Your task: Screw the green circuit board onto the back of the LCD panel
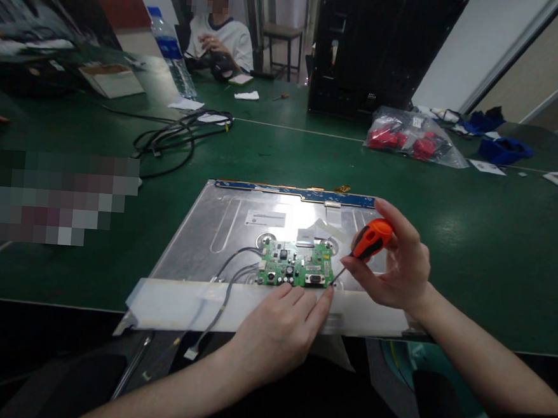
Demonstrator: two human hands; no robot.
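An orange and black screwdriver [372,238] is in my right hand [405,265], tilted, with its tip at the near right corner of a green circuit board [299,261]. My left hand [280,327] rests along the board's near edge. Its fingers lie extended and its index fingertip is beside the screwdriver tip. Under the board is a flat metal display panel [187,253] with a blue circuit strip [280,190] along its far edge and whitish film [176,307] along its near edge. Dark cables [228,294] run from the board's left side, one ending in a white connector [191,353].
Black cables [179,132] lie coiled at back left, near a water bottle [174,61]. A clear bag with red items [417,139] lies at back right, before a large black panel [376,50]. Another person [224,39] sits across the green table [485,261].
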